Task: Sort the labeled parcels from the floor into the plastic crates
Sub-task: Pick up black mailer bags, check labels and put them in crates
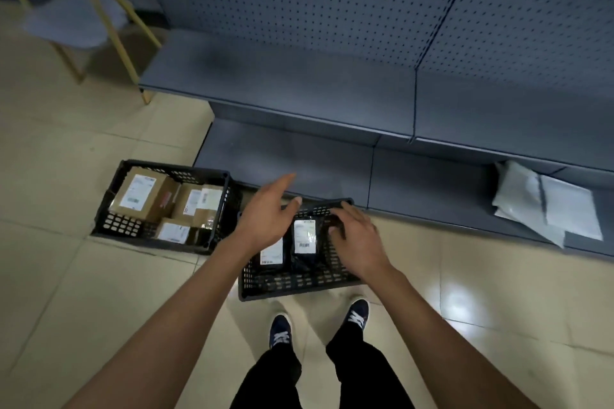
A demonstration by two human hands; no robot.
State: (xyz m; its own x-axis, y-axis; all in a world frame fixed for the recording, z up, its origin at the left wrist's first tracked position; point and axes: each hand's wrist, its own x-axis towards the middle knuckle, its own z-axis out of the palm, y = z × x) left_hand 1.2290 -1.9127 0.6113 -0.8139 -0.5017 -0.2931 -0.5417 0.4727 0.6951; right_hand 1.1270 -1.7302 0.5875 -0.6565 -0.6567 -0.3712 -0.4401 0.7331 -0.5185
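Note:
Two black plastic crates stand on the tiled floor. The left crate (113, 206) holds several brown cardboard boxes (139, 197) with white labels. The right crate (292, 285), just ahead of my feet, holds black poly bags with white labels, one (304, 242) in plain sight between my hands and another (270, 254) partly under my left wrist. My left hand (265, 216) hovers over the crate's left side, fingers spread, holding nothing. My right hand (357, 237) is over the crate's right side, fingers apart and slightly blurred, with nothing in it.
A dark grey pegboard shelving unit (315, 103) stands right behind the crates. Grey poly mailers (545, 206) lie on its bottom shelf at the right. A grey chair with gold legs (83, 20) stands at the back left. My shoes (280, 330) are just short of the right crate.

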